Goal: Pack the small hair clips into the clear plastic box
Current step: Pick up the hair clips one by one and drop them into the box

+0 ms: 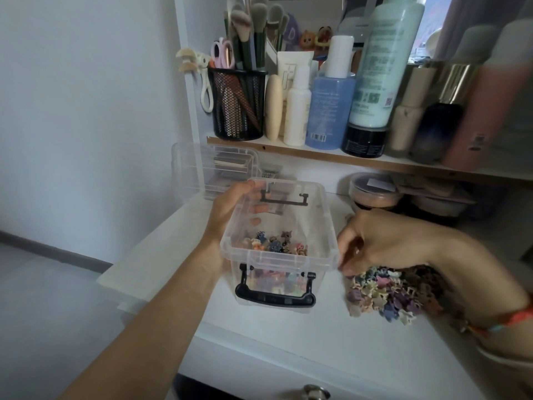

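The left hand (233, 210) is gripping the left wall of the one clear plastic box (277, 256), fingers curling over its rim. The right hand (383, 241) is hovering with bent fingers over the pile of small hair clips (386, 295), which is lying on the white tabletop (288, 342) just right of the box. Whether it is pinching one is unclear. The loose clips (274, 243) sitting in the box bottom are too blurred to count.

pale wall (72, 111) | grey floor (43, 313) | white desk (317, 345) | shelf (317, 156) above
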Available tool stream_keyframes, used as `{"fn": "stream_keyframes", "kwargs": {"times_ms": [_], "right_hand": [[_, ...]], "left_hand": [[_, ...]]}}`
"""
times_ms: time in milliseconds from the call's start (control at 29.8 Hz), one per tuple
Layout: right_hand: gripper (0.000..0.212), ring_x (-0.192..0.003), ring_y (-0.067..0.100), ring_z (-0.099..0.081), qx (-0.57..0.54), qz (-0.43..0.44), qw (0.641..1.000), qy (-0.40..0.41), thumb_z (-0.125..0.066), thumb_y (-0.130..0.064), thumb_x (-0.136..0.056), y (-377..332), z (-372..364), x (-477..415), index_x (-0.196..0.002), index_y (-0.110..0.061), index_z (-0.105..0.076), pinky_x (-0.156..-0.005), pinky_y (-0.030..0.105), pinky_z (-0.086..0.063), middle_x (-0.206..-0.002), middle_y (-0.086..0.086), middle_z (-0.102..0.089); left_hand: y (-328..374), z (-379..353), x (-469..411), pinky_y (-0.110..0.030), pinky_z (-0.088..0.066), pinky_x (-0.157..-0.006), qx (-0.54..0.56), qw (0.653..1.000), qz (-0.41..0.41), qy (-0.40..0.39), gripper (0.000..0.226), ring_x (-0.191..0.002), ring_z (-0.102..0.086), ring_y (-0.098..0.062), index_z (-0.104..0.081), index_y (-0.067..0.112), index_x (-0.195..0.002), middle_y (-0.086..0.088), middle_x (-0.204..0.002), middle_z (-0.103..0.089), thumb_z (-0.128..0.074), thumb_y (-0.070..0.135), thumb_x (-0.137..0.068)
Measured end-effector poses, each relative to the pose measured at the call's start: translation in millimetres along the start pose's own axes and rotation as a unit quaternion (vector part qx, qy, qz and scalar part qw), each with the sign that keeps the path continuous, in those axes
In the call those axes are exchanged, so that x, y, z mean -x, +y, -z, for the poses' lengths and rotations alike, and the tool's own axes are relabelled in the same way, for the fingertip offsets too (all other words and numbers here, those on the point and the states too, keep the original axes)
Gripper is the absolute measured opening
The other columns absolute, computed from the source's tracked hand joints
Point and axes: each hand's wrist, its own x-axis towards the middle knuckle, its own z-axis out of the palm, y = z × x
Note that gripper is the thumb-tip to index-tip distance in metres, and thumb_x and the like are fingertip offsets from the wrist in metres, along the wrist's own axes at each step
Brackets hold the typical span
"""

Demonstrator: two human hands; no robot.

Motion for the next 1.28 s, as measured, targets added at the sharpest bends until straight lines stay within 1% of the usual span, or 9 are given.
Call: {"fn": "stream_keyframes", "kwargs": {"times_ms": [134,269,370,470,571,706,1008,1176,1277], "right_hand": [[0.017,-0.062,-0.014,-0.056,-0.043,0.016,0.992,0.117,-0.069,-0.012,-0.078,-3.0,7.7,0.1,-0.072,-0.028,-0.067,-0.062,-0.001,-0.039,-0.074,-0.013,-0.068],[0.02,-0.071,0.002,-0.059,-0.215,0.112,0.879,0.411,-0.069,-0.013,-0.077,-10.5,7.9,-6.0,-0.071,-0.031,-0.062,-0.073,0.018,-0.045,-0.077,-0.012,-0.066],[0.016,-0.083,0.001,-0.061,-0.177,0.124,0.906,0.364,-0.068,-0.021,-0.077,-16.3,1.4,-8.8,-0.076,-0.037,-0.064,-0.08,0.016,-0.045,-0.087,-0.018,-0.066],[0.015,-0.065,-0.003,-0.056,-0.165,0.079,0.937,0.299,-0.07,-0.018,-0.075,-6.6,10.8,-2.0,-0.07,-0.032,-0.067,-0.065,0.007,-0.041,-0.068,-0.017,-0.066],[0.015,-0.06,-0.006,-0.057,-0.101,0.015,0.988,0.116,-0.072,-0.014,-0.074,2.2,15.8,7.7,-0.066,-0.027,-0.069,-0.062,0.005,-0.041,-0.063,-0.013,-0.068],[0.006,-0.071,-0.007,-0.06,-0.004,-0.03,0.999,-0.043,-0.073,-0.022,-0.074,2.6,10.4,10.8,-0.078,-0.026,-0.071,-0.068,0.005,-0.043,-0.078,-0.013,-0.071],[0.01,-0.063,-0.005,-0.06,0.011,-0.025,1.0,0.012,-0.07,-0.013,-0.075,-4.1,7.9,9.5,-0.073,-0.022,-0.073,-0.066,0.01,-0.045,-0.076,-0.008,-0.073],[0.012,-0.062,0.002,-0.058,-0.197,0.081,0.925,0.316,-0.07,-0.012,-0.075,-13.8,16.2,9.1,-0.073,-0.024,-0.071,-0.06,0.01,-0.042,-0.075,-0.006,-0.069],[0.018,-0.058,-0.004,-0.051,-0.182,0.131,0.9,0.375,-0.069,-0.02,-0.075,-21.5,5.8,-1.6,-0.082,-0.036,-0.063,-0.059,0.008,-0.04,-0.075,-0.013,-0.062]], "left_hand": [[0.6,-0.2,1.1,-0.027,-0.041,-0.071,-0.003,1.0,-0.007,-0.004,0.02,-0.06,-0.062,-0.002,-0.062,0.02,-0.086,0.012,-0.063,-0.067,-0.043,0.026,-0.09],[1.7,-0.6,0.6,-0.028,-0.04,-0.071,-0.002,1.0,-0.003,-0.006,0.021,-0.056,-0.063,-0.001,-0.061,0.019,-0.085,0.012,-0.06,-0.067,-0.043,0.026,-0.091],[2.4,-1.2,1.5,-0.028,-0.04,-0.071,-0.002,1.0,-0.001,-0.007,0.02,-0.055,-0.063,0.0,-0.06,0.019,-0.085,0.012,-0.059,-0.067,-0.043,0.026,-0.091],[2.8,-2.5,4.2,-0.028,-0.04,-0.072,0.003,1.0,-0.005,-0.003,0.019,-0.054,-0.063,0.0,-0.06,0.02,-0.082,0.012,-0.058,-0.067,-0.044,0.025,-0.09],[3.0,-2.8,5.6,-0.028,-0.041,-0.072,0.004,1.0,-0.009,0.0,0.018,-0.055,-0.063,0.0,-0.06,0.02,-0.082,0.012,-0.059,-0.067,-0.045,0.025,-0.089],[2.7,-2.3,4.5,-0.028,-0.04,-0.071,0.001,1.0,-0.006,-0.003,0.019,-0.054,-0.062,0.0,-0.06,0.02,-0.084,0.013,-0.058,-0.067,-0.043,0.025,-0.09],[2.6,-3.5,5.0,-0.027,-0.041,-0.071,-0.006,1.0,-0.002,0.009,0.02,-0.062,-0.062,-0.004,-0.061,0.021,-0.084,0.008,-0.07,-0.065,-0.043,0.025,-0.091],[2.4,-3.2,5.0,-0.029,-0.041,-0.075,-0.005,1.0,-0.004,0.015,0.019,-0.07,-0.06,-0.01,-0.06,0.02,-0.083,0.002,-0.079,-0.062,-0.043,0.024,-0.091],[2.0,-3.0,4.2,-0.028,-0.042,-0.073,-0.005,1.0,-0.002,0.012,0.02,-0.071,-0.06,-0.01,-0.06,0.019,-0.084,0.001,-0.08,-0.062,-0.042,0.024,-0.092]]}}
